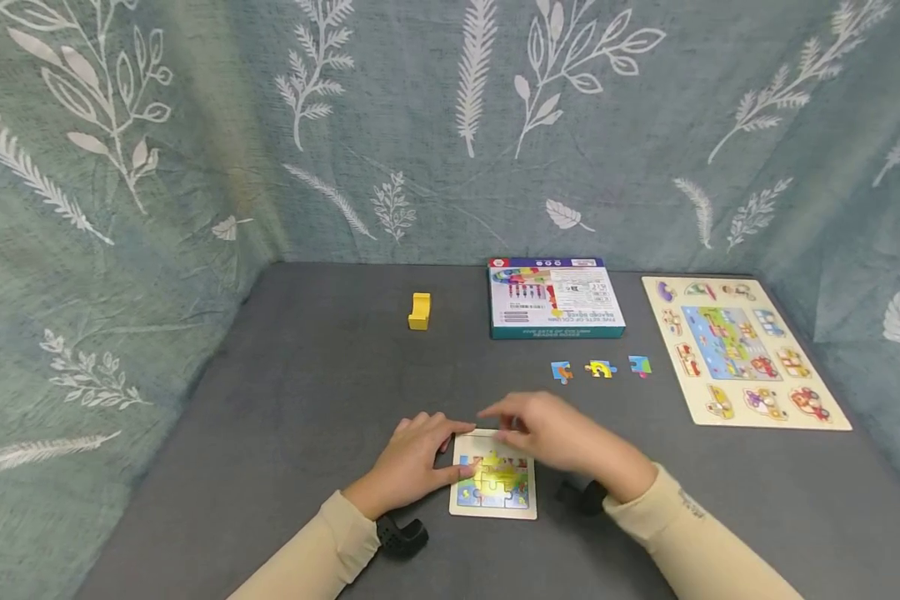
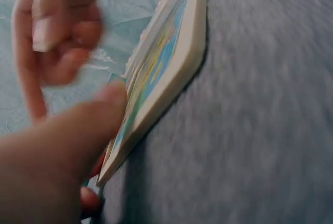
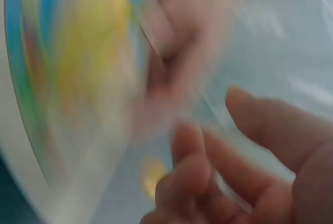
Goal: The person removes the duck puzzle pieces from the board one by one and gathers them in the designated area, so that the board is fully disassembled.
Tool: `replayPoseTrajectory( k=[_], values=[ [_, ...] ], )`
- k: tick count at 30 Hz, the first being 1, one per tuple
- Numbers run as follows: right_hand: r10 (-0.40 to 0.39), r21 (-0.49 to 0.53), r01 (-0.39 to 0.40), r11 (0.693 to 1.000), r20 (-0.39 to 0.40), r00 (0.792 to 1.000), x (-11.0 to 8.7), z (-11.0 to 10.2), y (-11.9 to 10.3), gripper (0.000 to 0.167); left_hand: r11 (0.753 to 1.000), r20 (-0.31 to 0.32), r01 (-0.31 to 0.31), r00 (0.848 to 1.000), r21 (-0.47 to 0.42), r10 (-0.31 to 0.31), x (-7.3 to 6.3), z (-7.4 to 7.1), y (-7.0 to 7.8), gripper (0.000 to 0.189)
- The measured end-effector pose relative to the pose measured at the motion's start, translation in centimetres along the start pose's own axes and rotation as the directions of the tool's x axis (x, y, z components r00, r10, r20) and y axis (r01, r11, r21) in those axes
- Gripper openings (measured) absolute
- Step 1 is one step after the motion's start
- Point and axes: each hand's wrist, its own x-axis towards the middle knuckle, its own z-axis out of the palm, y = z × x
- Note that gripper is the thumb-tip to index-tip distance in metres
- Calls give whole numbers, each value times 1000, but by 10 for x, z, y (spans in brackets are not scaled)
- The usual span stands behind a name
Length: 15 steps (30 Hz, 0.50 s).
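A small jigsaw puzzle board [image 1: 492, 513] with a pale frame and a blue-and-yellow picture lies flat on the dark table. My left hand [image 1: 414, 460] rests at its left side. The thumb [image 2: 106, 104] touches the picture face, and the index finger reaches along to the upper left corner. Over the board's upper right edge hovers my right hand [image 1: 551, 429], fingers loosely bent, with nothing visible between them. Three loose jigsaw pieces, a blue-and-orange one [image 1: 561, 372], a yellow one [image 1: 601, 368] and a blue-green one [image 1: 640, 365], lie beyond the right hand. The right wrist view is blurred.
Behind the loose pieces lies a flat printed box [image 1: 557, 300]. To the right is a larger wooden picture board [image 1: 746, 354] with several vehicle pictures. A curved yellow block [image 1: 419, 312] stands at the back, before a grey-green leaf-patterned cloth [image 1: 420, 125].
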Motion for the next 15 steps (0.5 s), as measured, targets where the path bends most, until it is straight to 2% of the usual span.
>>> replayPoseTrajectory(
  k=[1, 3, 6, 9, 15],
  values=[
    [2, 19, -4, 1000, 62, 998, 2, 16, -7, 33, 1000, 1, -8, 1000, 0, 8, -1, -1, -1, 59],
    [34, 4, -35, 999, 117, 993, 3, 40, -16, 40, 1000, 7, -25, 1000, 6, 25, -3, -1, -2, 62],
    [37, -104, -28, 994, 88, 995, -2, 61, -21, 44, 998, 11, -48, 999, 31, 47, -3, -1, -2, 67],
    [11, -200, -5, 980, 29, 1000, -6, 68, -22, 44, 996, 6, -64, 998, 56, 64, -2, -1, -1, 71],
    [-11, -176, 6, 984, -28, 1000, -10, 73, -21, 35, 995, 27, -82, 996, 50, 81, -1, -4, -4, 76]
  ],
)
